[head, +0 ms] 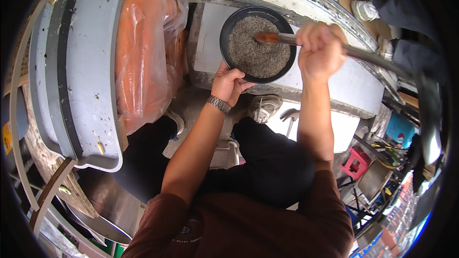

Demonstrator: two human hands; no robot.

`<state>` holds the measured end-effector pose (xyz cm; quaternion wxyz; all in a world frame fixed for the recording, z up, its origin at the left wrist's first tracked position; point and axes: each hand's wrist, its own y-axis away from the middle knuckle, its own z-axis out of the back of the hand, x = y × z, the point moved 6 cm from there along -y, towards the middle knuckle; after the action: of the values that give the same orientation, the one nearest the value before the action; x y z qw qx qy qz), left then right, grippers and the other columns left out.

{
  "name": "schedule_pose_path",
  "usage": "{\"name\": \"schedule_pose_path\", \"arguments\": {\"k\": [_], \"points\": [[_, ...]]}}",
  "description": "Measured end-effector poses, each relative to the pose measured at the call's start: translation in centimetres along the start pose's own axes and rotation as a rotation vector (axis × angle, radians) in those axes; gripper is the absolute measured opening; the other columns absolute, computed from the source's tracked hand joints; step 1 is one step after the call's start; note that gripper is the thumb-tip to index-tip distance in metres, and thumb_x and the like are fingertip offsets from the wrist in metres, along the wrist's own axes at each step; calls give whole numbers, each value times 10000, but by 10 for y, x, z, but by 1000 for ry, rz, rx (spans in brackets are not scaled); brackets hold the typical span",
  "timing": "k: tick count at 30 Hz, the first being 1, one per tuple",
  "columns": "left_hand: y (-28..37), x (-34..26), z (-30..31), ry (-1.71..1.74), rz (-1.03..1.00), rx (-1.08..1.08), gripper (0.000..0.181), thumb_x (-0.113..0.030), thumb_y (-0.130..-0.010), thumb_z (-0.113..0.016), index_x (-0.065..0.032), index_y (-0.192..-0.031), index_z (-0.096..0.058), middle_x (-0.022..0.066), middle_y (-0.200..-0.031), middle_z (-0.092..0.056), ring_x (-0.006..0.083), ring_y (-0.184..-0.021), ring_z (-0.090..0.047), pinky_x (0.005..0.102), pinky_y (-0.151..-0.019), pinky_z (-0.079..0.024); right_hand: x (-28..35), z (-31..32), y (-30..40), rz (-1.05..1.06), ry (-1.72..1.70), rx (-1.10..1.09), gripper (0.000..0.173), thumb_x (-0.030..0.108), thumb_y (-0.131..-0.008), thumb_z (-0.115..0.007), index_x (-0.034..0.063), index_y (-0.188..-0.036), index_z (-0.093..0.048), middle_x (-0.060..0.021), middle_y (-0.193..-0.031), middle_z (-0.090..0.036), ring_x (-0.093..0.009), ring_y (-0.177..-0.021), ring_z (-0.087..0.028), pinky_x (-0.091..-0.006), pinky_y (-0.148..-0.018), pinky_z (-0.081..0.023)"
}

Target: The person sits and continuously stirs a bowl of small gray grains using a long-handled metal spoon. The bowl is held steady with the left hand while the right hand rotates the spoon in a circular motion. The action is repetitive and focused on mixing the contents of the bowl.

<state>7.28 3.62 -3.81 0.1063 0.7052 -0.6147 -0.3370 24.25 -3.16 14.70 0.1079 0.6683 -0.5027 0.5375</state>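
A round black bowl rests on a pale slab, filled with grey-brown granular stuff whose kind I cannot tell. My left hand, a metal watch on its wrist, grips the near rim with the thumb on top. My right hand is closed around the metal shaft of a long-handled tool. Its wooden end sits down in the grains near the bowl's middle. The shaft runs off to the right, towards a blurred metal blade that seems to be its far end.
Left stands a grey tray with scattered bits on it, beside a clear plastic bag of orange contents. A hammer is by my foot. A red plastic stool stands at right. Another person's legs show at upper right.
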Motion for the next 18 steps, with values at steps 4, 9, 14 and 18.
{"name": "schedule_pose_path", "arguments": {"k": [4, 9, 14, 18], "points": [[-2, 7, -6, 48, -7, 12, 557, 75, -803, -453, -112, -1328, -449, 124, -1129, -608, 278, -955, -675, 466, -748, -632, -38, -13, 24, -121, 135, -61, 302, 62, -851, -465, 132, -592, -328, -16, -493, -314, -155, -448, -321, -320, -456, -341], [2, 21, -2, 113, -56, 19, 558, 87, -823, -479, -132, -1336, -455, 108, -1126, -612, 264, -964, -669, 481, -775, -629, 11, -9, 22, -47, -11, 27, 319, 77, -870, -480, 125, -587, -341, -18, -518, -343, -160, -461, -339, -330, -456, -334], [11, 31, -9, 0, -2, -59, 581, 71, -864, -507, -134, -1393, -379, 80, -1189, -571, 212, -1052, -613, 438, -794, -623, -7, -4, 35, -70, 66, -43, 243, -3, -849, -496, 48, -623, -421, -32, -539, -392, -149, -480, -387, -310, -470, -348], [15, -7, -7, -398, -155, -115, 645, -121, -919, -615, -200, -1490, -326, 69, -1183, -600, 220, -961, -649, 394, -711, -631, 24, 9, 41, -29, 61, -57, 253, -9, -844, -485, 73, -620, -402, -33, -530, -393, -149, -470, -379, -311, -472, -362]]}}
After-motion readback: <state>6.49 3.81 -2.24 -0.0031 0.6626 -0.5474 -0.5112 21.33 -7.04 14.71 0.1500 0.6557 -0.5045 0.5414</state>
